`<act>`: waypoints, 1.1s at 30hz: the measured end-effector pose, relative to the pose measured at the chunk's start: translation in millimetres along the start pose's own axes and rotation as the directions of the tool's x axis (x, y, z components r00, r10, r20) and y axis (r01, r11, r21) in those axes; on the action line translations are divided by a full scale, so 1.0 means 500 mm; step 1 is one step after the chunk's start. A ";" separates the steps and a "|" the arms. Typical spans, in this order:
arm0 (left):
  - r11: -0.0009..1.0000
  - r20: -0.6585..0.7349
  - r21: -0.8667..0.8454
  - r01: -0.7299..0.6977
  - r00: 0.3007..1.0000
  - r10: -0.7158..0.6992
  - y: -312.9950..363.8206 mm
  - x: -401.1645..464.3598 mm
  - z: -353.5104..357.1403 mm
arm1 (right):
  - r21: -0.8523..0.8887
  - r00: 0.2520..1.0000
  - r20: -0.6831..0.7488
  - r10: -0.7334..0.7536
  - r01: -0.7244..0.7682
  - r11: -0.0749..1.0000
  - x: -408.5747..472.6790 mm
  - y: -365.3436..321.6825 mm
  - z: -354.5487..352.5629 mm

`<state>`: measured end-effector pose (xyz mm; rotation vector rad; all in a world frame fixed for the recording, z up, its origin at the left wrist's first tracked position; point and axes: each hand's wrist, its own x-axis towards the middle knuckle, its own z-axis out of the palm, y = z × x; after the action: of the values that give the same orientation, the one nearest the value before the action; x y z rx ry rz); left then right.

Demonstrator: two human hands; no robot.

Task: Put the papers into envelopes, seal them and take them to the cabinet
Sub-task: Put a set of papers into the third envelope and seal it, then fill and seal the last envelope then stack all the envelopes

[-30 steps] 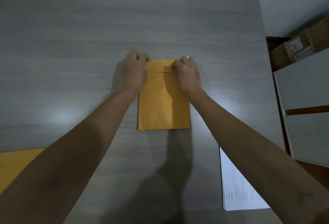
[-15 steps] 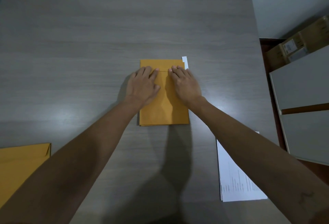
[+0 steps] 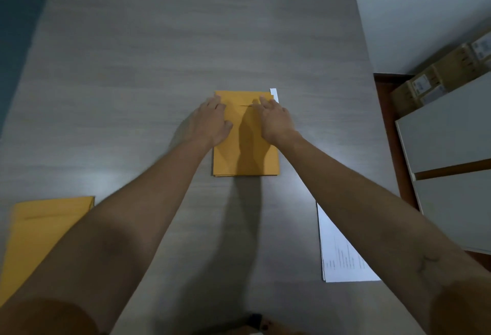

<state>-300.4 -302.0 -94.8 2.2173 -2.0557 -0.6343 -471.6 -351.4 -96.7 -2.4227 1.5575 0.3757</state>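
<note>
A yellow-brown envelope [image 3: 245, 154] lies flat in the middle of the grey table [image 3: 132, 95], its flap folded down at the far end. My left hand [image 3: 212, 122] presses flat on the envelope's upper left part. My right hand [image 3: 273, 119] presses flat on its upper right part, fingertips at the flap's edge. A narrow white strip [image 3: 274, 94] lies just off the envelope's far right corner. More yellow-brown envelopes [image 3: 39, 233] lie at the near left. White printed papers [image 3: 337, 252] lie at the near right, partly under my right forearm.
To the right of the table stands a white cabinet [image 3: 451, 154] with a brown gap between its panels. Cardboard boxes [image 3: 438, 82] sit on the floor behind it. A pale wall rises at the far right.
My hands slid apart along the flap, the left toward the envelope's left edge and the right toward its right corner. The view shifted a little, showing more of the envelopes at the near left.
</note>
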 end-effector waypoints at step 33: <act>0.841 -0.095 -0.132 0.524 0.838 -0.537 -0.327 -0.750 0.206 | 0.147 0.937 -0.027 -0.347 0.347 0.926 -0.362 -0.490 0.203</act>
<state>-191.5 102.7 -142.1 2.6948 -1.2995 -0.5829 -329.3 -64.4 -116.4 -2.5095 1.0772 0.1819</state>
